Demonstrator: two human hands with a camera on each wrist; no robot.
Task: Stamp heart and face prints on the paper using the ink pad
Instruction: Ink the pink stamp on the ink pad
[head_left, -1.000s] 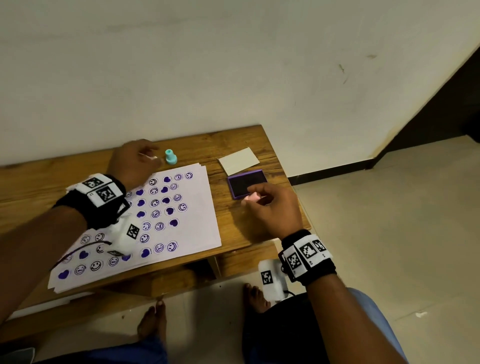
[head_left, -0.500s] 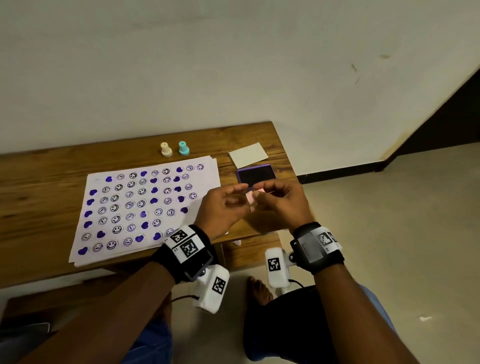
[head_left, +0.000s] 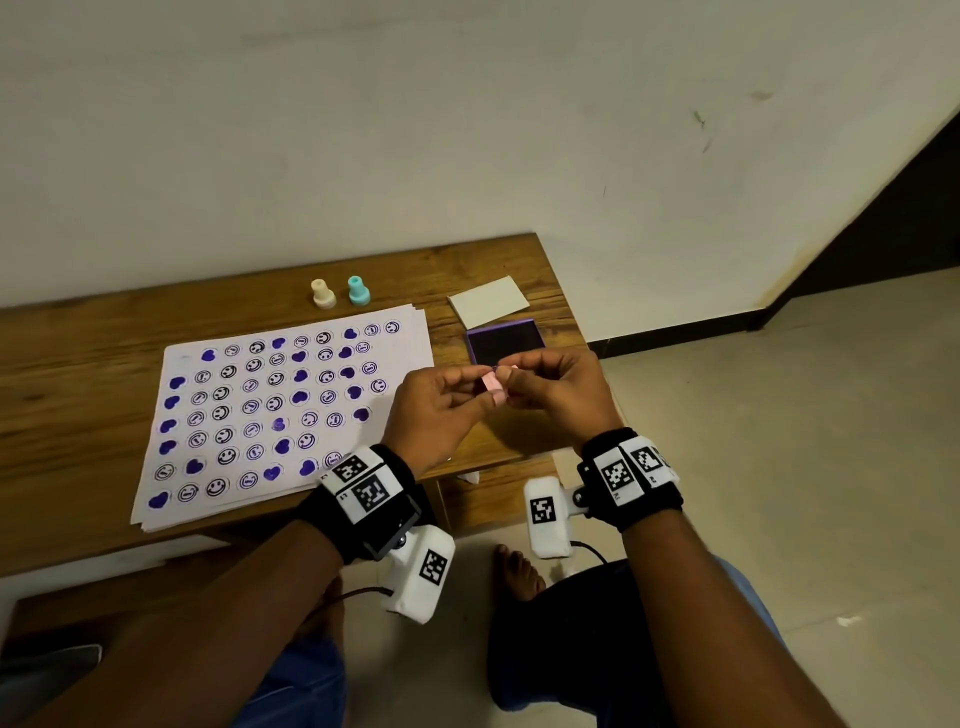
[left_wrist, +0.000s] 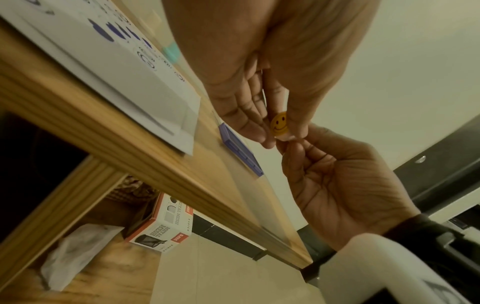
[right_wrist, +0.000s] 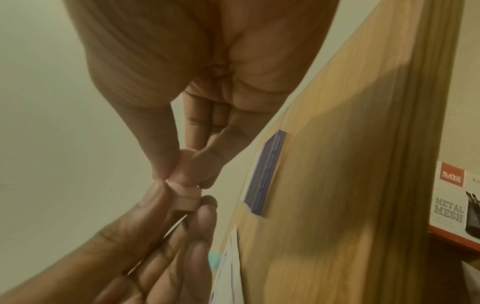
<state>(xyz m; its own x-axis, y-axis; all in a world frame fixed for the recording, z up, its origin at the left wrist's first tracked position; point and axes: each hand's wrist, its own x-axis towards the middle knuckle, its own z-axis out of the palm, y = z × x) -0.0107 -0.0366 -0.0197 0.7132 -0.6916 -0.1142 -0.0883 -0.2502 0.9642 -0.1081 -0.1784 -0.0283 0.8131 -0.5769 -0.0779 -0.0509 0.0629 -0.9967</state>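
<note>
A small pink stamp (head_left: 492, 385) is held in the air between both hands, just in front of the open purple ink pad (head_left: 505, 340). My left hand (head_left: 475, 399) pinches its wider end, and the left wrist view shows a yellow smiley sticker (left_wrist: 279, 124) on that end. My right hand (head_left: 511, 387) pinches the other end (right_wrist: 183, 174) with thumb and fingertips. The white paper (head_left: 291, 405), covered with rows of purple hearts and face prints, lies left of the hands. The stamp's printing face is hidden.
A cream stamp (head_left: 323, 294) and a teal stamp (head_left: 358, 290) stand beyond the paper's far edge. A white card (head_left: 487, 302) lies behind the ink pad. The wooden table (head_left: 78, 395) ends just right of the pad. A boxed metal mesh holder (left_wrist: 161, 226) sits on the shelf below.
My left hand left the cream stamp beside the teal one and came right to meet my right hand. The right hand lifted the pink stamp off the ink pad; both hold it now.
</note>
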